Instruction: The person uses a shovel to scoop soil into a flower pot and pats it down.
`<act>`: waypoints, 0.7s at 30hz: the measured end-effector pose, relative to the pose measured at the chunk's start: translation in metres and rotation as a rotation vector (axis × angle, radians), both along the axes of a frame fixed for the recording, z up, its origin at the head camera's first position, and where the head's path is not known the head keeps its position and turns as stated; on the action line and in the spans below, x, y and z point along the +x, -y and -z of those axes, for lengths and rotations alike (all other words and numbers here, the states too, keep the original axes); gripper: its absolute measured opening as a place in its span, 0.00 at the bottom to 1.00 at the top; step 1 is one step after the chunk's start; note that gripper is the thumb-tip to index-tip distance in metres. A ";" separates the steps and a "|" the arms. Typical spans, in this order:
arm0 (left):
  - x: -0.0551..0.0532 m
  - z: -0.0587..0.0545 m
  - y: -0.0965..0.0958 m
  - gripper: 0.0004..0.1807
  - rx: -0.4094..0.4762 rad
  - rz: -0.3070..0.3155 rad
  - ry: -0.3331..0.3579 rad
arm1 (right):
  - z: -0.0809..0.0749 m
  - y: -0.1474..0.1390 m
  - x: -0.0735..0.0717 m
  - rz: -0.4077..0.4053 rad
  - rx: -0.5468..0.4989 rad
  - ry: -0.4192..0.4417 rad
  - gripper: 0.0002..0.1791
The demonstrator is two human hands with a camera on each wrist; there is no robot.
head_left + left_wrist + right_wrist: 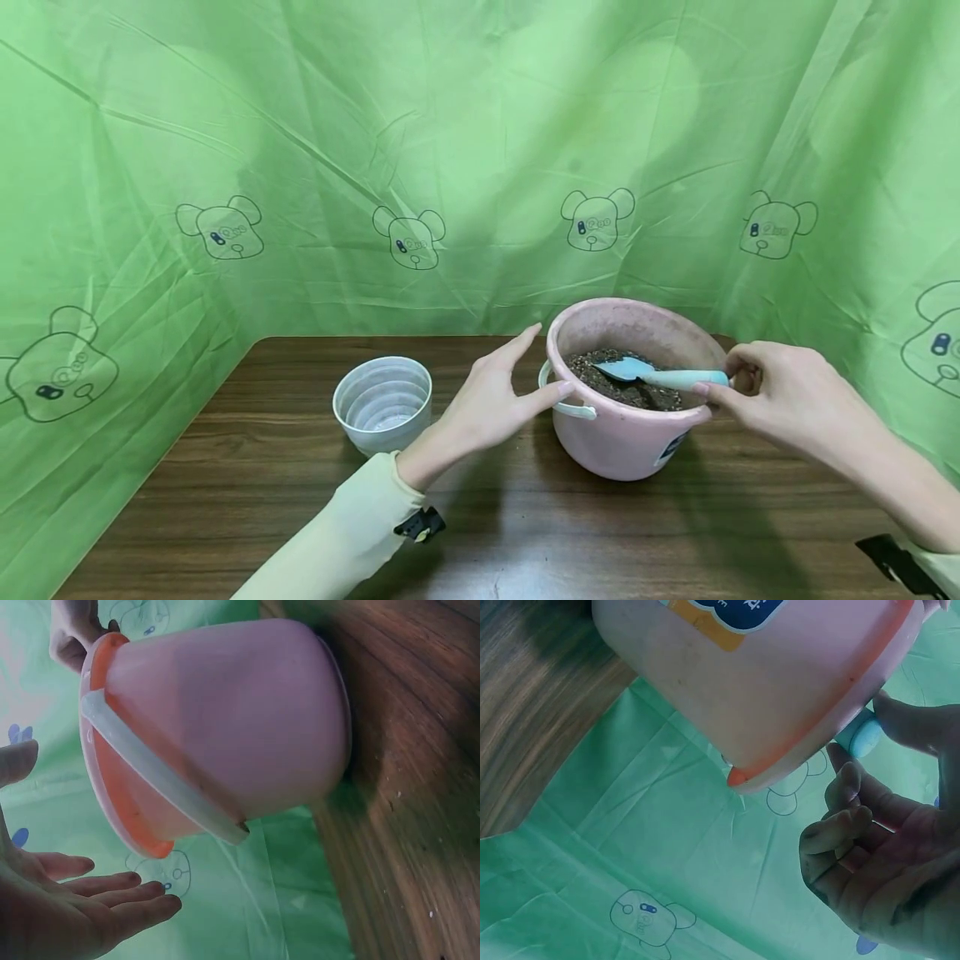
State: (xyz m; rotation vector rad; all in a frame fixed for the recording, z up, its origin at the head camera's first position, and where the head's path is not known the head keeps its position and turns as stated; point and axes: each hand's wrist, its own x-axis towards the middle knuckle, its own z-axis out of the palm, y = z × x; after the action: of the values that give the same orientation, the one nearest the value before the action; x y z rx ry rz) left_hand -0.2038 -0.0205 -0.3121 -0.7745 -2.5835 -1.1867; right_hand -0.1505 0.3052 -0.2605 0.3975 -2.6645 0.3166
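A pink bucket (611, 442) holds dark soil (592, 367). Across the soil lies a small light-blue trowel (626, 368), its blade pointing left and its handle reaching the right rim. My right hand (795, 392) pinches the handle's end between thumb and forefinger; the right wrist view shows the round blue handle tip (866, 737) by the thumb. My left hand (487, 404) is spread at the bucket's left side, thumb close to the rim and holding nothing. The bucket's white handle (161, 772) hangs down on that side.
An off-white ribbed pot (382, 429) stands left of the bucket, behind my left forearm. Both containers are on a brown wood-grain table (247, 467). Green cloth (480, 167) printed with bear heads encloses the back and sides.
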 end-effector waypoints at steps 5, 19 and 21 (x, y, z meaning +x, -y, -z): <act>-0.006 0.003 -0.008 0.47 0.020 0.013 0.013 | -0.002 -0.001 -0.004 -0.018 -0.029 -0.021 0.14; -0.016 0.010 -0.019 0.49 0.086 0.065 0.022 | -0.016 -0.015 -0.018 0.014 -0.176 -0.046 0.12; -0.017 0.010 -0.020 0.49 0.088 0.072 0.016 | -0.019 -0.017 -0.020 0.012 -0.211 -0.033 0.13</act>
State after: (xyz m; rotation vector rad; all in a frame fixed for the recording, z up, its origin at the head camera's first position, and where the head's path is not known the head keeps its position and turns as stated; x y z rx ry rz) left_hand -0.2207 -0.0005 -0.3223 -0.8488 -2.5166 -1.3229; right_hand -0.1700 0.3223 -0.2413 0.3167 -2.5677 0.5762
